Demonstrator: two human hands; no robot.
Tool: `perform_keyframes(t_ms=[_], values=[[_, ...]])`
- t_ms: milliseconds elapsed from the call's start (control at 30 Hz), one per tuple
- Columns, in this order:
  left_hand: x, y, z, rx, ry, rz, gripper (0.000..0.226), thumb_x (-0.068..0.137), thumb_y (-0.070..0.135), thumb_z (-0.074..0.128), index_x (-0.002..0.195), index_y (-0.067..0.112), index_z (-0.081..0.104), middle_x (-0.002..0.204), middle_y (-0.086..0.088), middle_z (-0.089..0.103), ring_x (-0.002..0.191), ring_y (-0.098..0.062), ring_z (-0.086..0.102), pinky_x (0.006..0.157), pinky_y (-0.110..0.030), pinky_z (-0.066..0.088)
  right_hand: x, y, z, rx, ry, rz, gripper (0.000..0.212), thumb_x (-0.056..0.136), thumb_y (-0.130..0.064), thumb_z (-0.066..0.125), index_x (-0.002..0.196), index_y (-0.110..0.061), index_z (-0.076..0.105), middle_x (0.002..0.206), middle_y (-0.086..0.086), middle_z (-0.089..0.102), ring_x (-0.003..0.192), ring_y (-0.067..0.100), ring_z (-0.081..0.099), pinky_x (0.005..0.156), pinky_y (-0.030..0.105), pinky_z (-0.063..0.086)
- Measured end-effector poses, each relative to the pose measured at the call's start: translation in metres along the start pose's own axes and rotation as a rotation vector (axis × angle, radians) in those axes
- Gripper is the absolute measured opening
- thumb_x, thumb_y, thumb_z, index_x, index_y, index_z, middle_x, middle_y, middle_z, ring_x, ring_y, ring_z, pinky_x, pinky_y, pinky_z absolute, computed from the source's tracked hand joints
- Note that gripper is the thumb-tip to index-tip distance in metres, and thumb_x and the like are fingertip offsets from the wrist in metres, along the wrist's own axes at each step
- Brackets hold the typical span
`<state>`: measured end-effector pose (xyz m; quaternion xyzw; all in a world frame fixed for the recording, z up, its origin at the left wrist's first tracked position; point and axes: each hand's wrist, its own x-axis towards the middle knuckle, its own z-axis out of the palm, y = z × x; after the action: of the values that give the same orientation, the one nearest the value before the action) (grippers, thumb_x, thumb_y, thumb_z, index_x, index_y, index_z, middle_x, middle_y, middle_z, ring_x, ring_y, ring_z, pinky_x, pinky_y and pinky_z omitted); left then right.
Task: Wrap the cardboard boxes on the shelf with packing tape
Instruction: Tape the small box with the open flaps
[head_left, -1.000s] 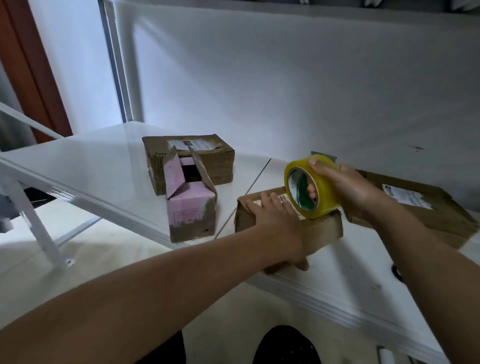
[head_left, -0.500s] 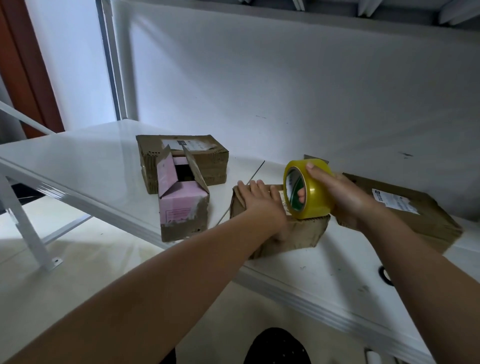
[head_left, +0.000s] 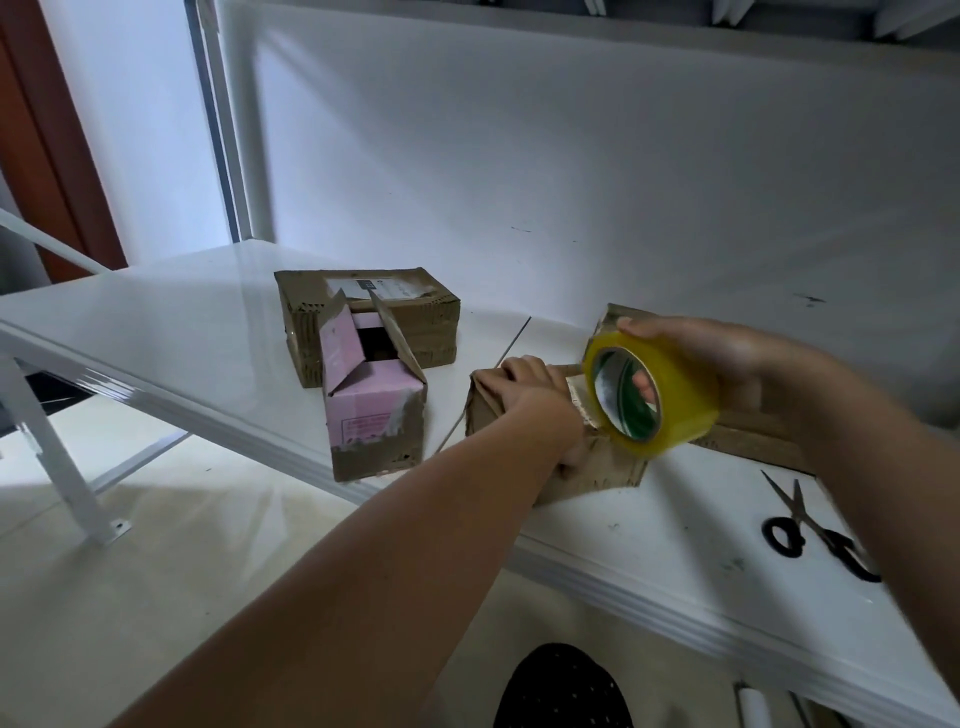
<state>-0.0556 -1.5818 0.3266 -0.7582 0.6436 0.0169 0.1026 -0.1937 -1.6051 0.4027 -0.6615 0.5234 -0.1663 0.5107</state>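
1. Here, on the white shelf (head_left: 156, 322), the left hand (head_left: 535, 402) lies on top of the small brown cardboard box (head_left: 582, 467) at the near edge, its fingers pressed down flat on the lid and not curled round anything.
2. The right hand (head_left: 727, 364) has its grip on the yellow roll of packing tape (head_left: 652, 397), thumb over the top and a finger showing through the core; the roll stands on edge, touching the box's right end.
3. The relation that matters: the box runs with its long axis left to right, and the roll sits at its right end with the holding hand to its left, so a strip would likely be drawn rightward and down over that end (whether a strip is already stuck under the left fingers cannot be told).
4. The right hand is the nearer to the scissors (head_left: 810, 530), which lie on the shelf near and right of the box.
5. Left of it stand a pink box with open flaps (head_left: 374, 415) and, behind that, a brown labelled box (head_left: 415, 317); a flat cardboard parcel (head_left: 748, 441) lies behind the roll.
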Motion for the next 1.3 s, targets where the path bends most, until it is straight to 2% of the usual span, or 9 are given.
perform_keyframes(t_ms=[233, 533, 700, 800, 867, 1000, 1133, 1200, 1300], values=[[0.002, 0.001, -0.002, -0.002, 0.005, -0.013, 0.114, 0.07, 0.056, 0.071, 0.147, 0.004, 0.005, 0.142, -0.02, 0.021, 0.131, -0.039, 0.022, 0.102, -0.063, 0.028, -0.024, 0.039, -0.005, -0.199, -0.091, 0.244, 0.055, 0.062, -0.057, 0.062, 0.102, -0.02, 0.06, 0.077, 0.005, 0.075, 0.066, 0.021, 0.072, 0.051, 0.029, 0.055], [0.007, -0.008, -0.015, -0.023, -0.072, 0.063, 0.114, 0.066, 0.06, 0.073, 0.148, 0.01, 0.014, 0.142, -0.018, 0.025, 0.132, -0.038, 0.025, 0.102, -0.063, 0.031, -0.029, 0.071, 0.007, -0.072, -0.051, 0.148, 0.059, 0.063, -0.059, 0.063, 0.103, -0.016, 0.064, 0.082, 0.008, 0.075, 0.073, 0.022, 0.072, 0.062, 0.029, 0.058], [0.018, -0.035, -0.056, -0.429, -0.494, 0.2, 0.063, 0.077, 0.054, 0.069, 0.125, 0.017, 0.056, 0.111, -0.007, 0.062, 0.096, -0.023, 0.062, 0.073, -0.031, 0.057, -0.045, 0.044, -0.021, 0.068, -0.053, -0.155, 0.038, 0.059, -0.05, 0.079, 0.078, -0.016, 0.077, 0.077, 0.012, 0.072, 0.065, 0.021, 0.069, 0.057, 0.027, 0.056], [0.017, -0.046, -0.057, -0.612, -0.662, 0.236, 0.054, 0.073, 0.058, 0.069, 0.111, 0.019, 0.063, 0.114, -0.008, 0.067, 0.102, -0.025, 0.066, 0.09, -0.042, 0.053, -0.041, 0.027, -0.03, 0.162, -0.057, -0.253, 0.026, 0.056, -0.039, 0.084, 0.065, -0.017, 0.076, 0.067, 0.005, 0.069, 0.056, 0.014, 0.066, 0.051, 0.024, 0.053], [0.019, -0.046, -0.053, -0.638, -0.599, 0.25, 0.059, 0.078, 0.061, 0.064, 0.117, 0.016, 0.063, 0.115, -0.008, 0.067, 0.101, -0.024, 0.066, 0.092, -0.041, 0.052, -0.033, 0.025, -0.028, 0.198, -0.039, -0.265, 0.025, 0.058, -0.035, 0.083, 0.065, -0.014, 0.073, 0.065, 0.005, 0.067, 0.054, 0.014, 0.065, 0.051, 0.023, 0.052], [0.018, -0.039, -0.053, -0.277, -0.162, 0.312, 0.082, 0.085, 0.072, 0.043, 0.14, 0.011, 0.043, 0.141, -0.009, 0.047, 0.122, -0.026, 0.05, 0.095, -0.037, 0.042, -0.008, 0.028, -0.018, 0.332, 0.148, -0.243, 0.056, 0.049, -0.055, 0.076, 0.085, -0.013, 0.068, 0.067, 0.004, 0.066, 0.056, 0.015, 0.063, 0.053, 0.026, 0.052], [0.005, -0.017, -0.028, -0.183, 0.047, 0.313, 0.11, 0.072, 0.083, 0.042, 0.151, 0.011, 0.014, 0.154, -0.011, 0.024, 0.139, -0.034, 0.025, 0.107, -0.053, 0.023, 0.018, 0.02, -0.006, 0.353, 0.292, -0.24, 0.08, 0.045, -0.067, 0.081, 0.104, -0.016, 0.07, 0.092, 0.008, 0.073, 0.085, 0.027, 0.07, 0.078, 0.039, 0.056], [0.004, -0.015, -0.018, -0.168, 0.071, 0.287, 0.123, 0.066, 0.086, 0.046, 0.152, 0.011, -0.001, 0.159, -0.011, 0.012, 0.144, -0.035, 0.013, 0.111, -0.062, 0.009, 0.023, 0.017, -0.004, 0.356, 0.285, -0.235, 0.079, 0.049, -0.068, 0.08, 0.107, -0.014, 0.07, 0.092, 0.01, 0.073, 0.087, 0.029, 0.069, 0.083, 0.041, 0.055], [0.01, -0.019, -0.016, -0.217, 0.107, 0.272, 0.115, 0.071, 0.08, 0.049, 0.152, 0.013, 0.004, 0.157, -0.01, 0.017, 0.143, -0.033, 0.016, 0.109, -0.061, 0.011, 0.024, 0.019, -0.008, 0.301, 0.247, -0.225, 0.06, 0.07, -0.063, 0.067, 0.1, -0.012, 0.071, 0.089, 0.012, 0.074, 0.084, 0.028, 0.07, 0.08, 0.039, 0.055]])
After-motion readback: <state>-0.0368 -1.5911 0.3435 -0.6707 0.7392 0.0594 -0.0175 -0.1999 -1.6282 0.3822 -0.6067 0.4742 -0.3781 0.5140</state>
